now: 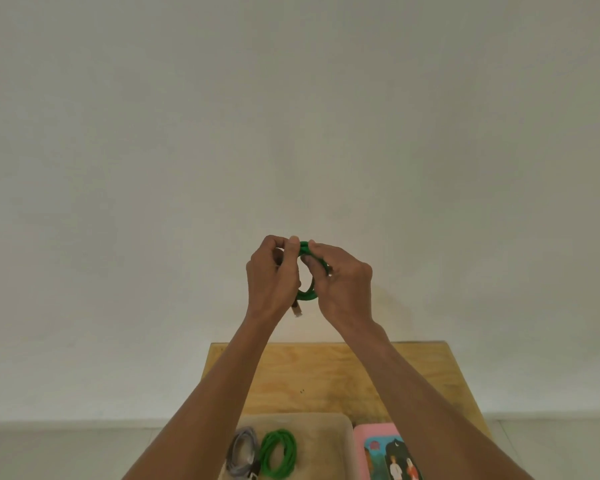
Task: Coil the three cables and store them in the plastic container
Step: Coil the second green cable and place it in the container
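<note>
Both hands, left hand (272,282) and right hand (343,282), pinch a coiled green cable (307,296) with their fingers. Below, a grey cable (244,452) and another green coil (278,453) lie in the container (343,445).

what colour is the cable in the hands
Green, in the head view: the coiled cable held up between both hands.

Tabletop (326,372): bare plywood, matt, visible grain. Green cables (278,453): braided-looking, matt. Grey cable (244,452): woven sheath. Container (326,431): translucent plastic. Pink lid (378,432): smooth, slight sheen. Wall (291,116): matt paint.
</note>
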The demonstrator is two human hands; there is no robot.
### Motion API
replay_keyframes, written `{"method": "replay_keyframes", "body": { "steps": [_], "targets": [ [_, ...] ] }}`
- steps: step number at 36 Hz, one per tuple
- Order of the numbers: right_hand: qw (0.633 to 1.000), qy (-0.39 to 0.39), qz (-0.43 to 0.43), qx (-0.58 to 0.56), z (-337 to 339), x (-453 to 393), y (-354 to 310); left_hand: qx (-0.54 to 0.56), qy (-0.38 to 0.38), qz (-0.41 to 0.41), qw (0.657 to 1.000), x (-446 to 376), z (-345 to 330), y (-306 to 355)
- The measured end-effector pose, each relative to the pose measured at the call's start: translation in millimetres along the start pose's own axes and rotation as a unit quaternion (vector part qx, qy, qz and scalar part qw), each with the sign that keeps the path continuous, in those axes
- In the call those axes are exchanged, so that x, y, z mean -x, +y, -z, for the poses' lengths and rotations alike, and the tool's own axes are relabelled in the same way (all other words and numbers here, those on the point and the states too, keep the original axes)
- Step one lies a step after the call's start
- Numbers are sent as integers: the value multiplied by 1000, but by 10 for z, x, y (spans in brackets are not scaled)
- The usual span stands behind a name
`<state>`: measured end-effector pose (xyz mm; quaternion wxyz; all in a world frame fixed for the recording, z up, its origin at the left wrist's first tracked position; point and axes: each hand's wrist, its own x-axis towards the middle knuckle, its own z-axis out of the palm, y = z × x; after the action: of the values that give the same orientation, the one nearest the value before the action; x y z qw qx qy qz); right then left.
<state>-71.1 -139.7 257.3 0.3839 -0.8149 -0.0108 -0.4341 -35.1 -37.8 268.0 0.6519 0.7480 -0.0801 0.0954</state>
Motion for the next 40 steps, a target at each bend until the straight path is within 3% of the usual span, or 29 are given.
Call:
{"method": "replay_keyframes", "body": {
  "steps": [13, 29, 40],
  "targets": [
    [999, 1, -38, 16, 9, 307, -109, 5, -54, 21, 998, 140, 223, -134],
    [991, -25, -119, -49, 620, 875, 75, -40, -82, 44, 995, 882, 2, -147],
    [978, -79, -184, -62, 808, 1634, 236, -90, -102, 98, 986, 1567, 67, -578]
  ]
}}
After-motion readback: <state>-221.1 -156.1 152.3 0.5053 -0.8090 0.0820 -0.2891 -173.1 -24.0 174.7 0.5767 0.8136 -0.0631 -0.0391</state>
